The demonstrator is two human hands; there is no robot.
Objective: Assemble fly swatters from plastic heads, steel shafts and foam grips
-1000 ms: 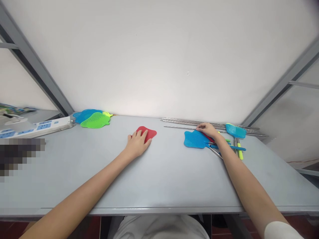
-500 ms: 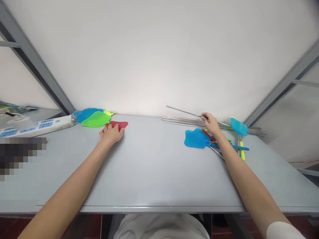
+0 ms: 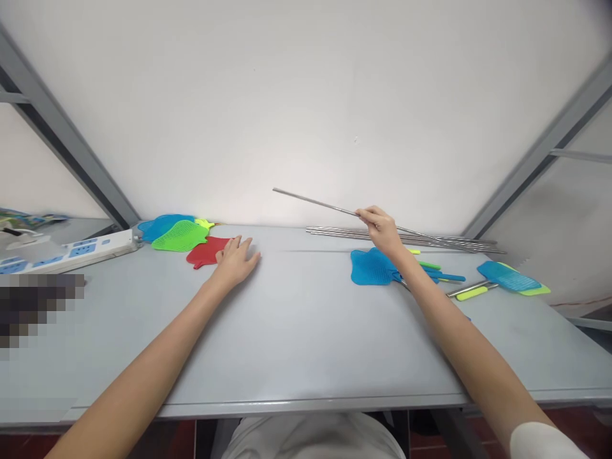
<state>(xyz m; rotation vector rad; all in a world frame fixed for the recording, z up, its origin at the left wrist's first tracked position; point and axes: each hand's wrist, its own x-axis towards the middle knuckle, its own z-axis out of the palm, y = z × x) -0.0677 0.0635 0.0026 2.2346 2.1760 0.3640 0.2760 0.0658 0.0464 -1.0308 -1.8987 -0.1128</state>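
My right hand (image 3: 382,231) pinches a thin metal rod (image 3: 313,201) and holds it above the table, slanting up to the left. Beneath it lies a bundle of similar metal rods (image 3: 337,233) along the wall. My left hand (image 3: 235,260) has its fingers spread over the right edge of a red fly swatter head (image 3: 205,252); whether it touches it I cannot tell. Beyond it rest a green swatter head (image 3: 180,236) and blue swatter heads (image 3: 160,226). Partly behind my right forearm is a blue fly swatter (image 3: 370,268) among several handles.
At right, blue and yellow-green fly swatters (image 3: 511,277) lie near a yellow-green handle (image 3: 472,293). A white power strip (image 3: 100,245) stretches along the left of the grey table (image 3: 296,344). Metal frame posts (image 3: 540,146) rise at both sides, with a wall behind.
My right hand has drawn the rod leftward and up. My left hand has shifted right, partly uncovering the red swatter head. The blue and yellow-green swatters at right have swung over to the right.
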